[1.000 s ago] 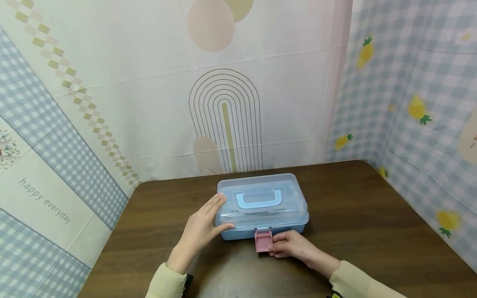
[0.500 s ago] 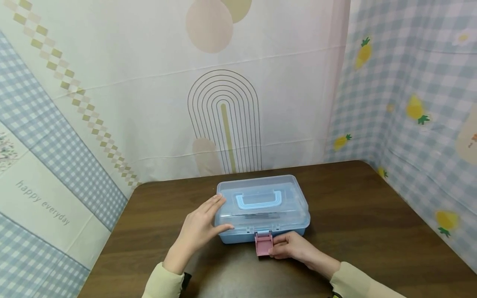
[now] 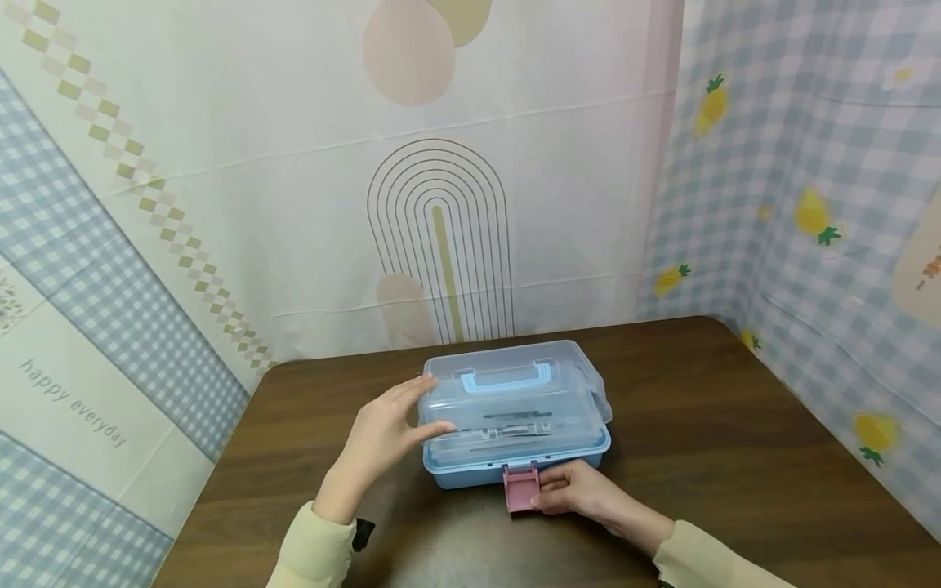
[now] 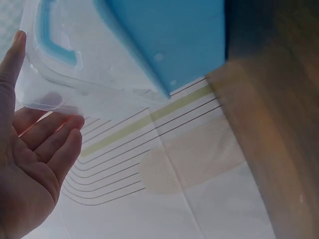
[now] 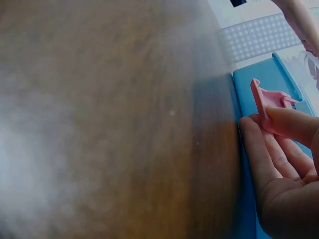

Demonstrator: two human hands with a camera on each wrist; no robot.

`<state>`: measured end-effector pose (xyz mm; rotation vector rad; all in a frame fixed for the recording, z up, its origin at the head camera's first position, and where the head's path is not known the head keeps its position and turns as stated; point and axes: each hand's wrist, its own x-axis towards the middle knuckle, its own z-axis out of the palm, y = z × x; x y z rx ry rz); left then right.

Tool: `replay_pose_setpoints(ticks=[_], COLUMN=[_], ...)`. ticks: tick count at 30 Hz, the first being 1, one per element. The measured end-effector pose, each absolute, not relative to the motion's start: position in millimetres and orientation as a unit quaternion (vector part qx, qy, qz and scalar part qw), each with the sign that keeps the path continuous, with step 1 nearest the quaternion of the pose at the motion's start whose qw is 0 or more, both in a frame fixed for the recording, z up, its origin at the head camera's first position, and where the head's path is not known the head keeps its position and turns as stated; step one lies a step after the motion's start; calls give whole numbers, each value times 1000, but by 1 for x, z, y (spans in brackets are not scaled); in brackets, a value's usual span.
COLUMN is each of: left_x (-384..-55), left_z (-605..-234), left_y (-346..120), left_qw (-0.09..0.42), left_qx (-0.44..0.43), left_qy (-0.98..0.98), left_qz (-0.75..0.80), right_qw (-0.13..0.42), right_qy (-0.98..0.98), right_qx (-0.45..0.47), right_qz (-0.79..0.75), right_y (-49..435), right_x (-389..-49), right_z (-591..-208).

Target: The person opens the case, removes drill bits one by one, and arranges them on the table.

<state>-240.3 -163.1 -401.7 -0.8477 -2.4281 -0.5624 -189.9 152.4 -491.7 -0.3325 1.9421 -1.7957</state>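
A storage box with a light blue base (image 3: 470,476) stands on the table. Its clear lid (image 3: 507,408) is raised at the front, and the base's front rim shows below it. At the lid's left end, my left hand (image 3: 378,429) holds it between thumb and spread fingers, with the fingers behind it in the left wrist view. A pink latch (image 3: 523,490) hangs folded down at the front of the base. My right hand (image 3: 577,490) pinches the latch's right side between thumb and fingers. Thin dark items (image 3: 518,425) show through the lid.
The box stands on a dark wooden table (image 3: 309,441). A printed white cloth (image 3: 316,204) hangs behind the table, and a checked cloth with pineapples (image 3: 779,245) hangs at the right. A light blue handle (image 3: 507,380) sits on top of the lid.
The lid's front edge has risen off the base and tilted back, with my left hand moving up along with it. My right hand keeps its pinch on the latch.
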Motion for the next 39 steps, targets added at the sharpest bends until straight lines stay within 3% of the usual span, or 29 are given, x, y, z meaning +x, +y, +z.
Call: replay_pose_setpoints(ticks=[8, 17, 39], left_x=[-247, -253, -269], left_z=[-392, -389, -365], left_y=[-163, -162, -163], left_qw=[192, 181, 99], left_qx=[-273, -255, -216], left_qy=[-915, -918, -925], left_qz=[-228, -244, -297], right_qw=[241, 241, 243], right_qy=[701, 703, 706], right_qx=[-116, -118, -129], right_qz=[-661, -659, -653], right_y=[153, 154, 154], right_x=[-188, -188, -191], right_z=[-491, -493, -493])
